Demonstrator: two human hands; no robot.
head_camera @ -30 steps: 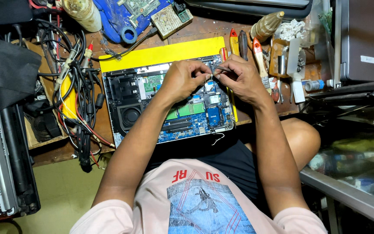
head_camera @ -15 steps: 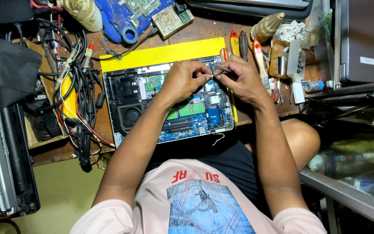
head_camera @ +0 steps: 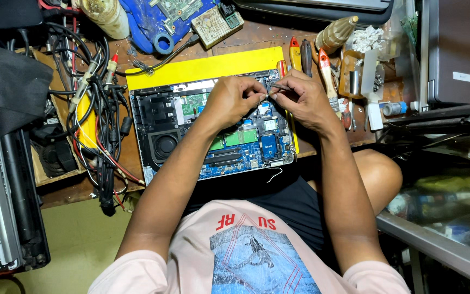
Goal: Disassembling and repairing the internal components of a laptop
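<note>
An opened laptop (head_camera: pixel 161 117) lies bottom-up on a yellow mat (head_camera: pixel 202 68), its circuit boards and round fan exposed. My left hand (head_camera: pixel 234 98) rests over the upper middle of the boards, fingertips pinched on something small I cannot make out. My right hand (head_camera: pixel 299 97) is beside it at the laptop's upper right corner, closed on thin metal tweezers (head_camera: pixel 278 86) whose tips point left toward the left fingertips. The two hands nearly touch.
A tangle of black and red cables and probes (head_camera: pixel 96 103) lies left of the laptop. Screwdrivers and a brush (head_camera: pixel 325 68) sit to its right. A blue circuit-board holder (head_camera: pixel 153 22) and a small board (head_camera: pixel 213 24) lie behind. Closed laptops flank both sides.
Both hands stay over the laptop's upper right area; the fingers have shifted only slightly.
</note>
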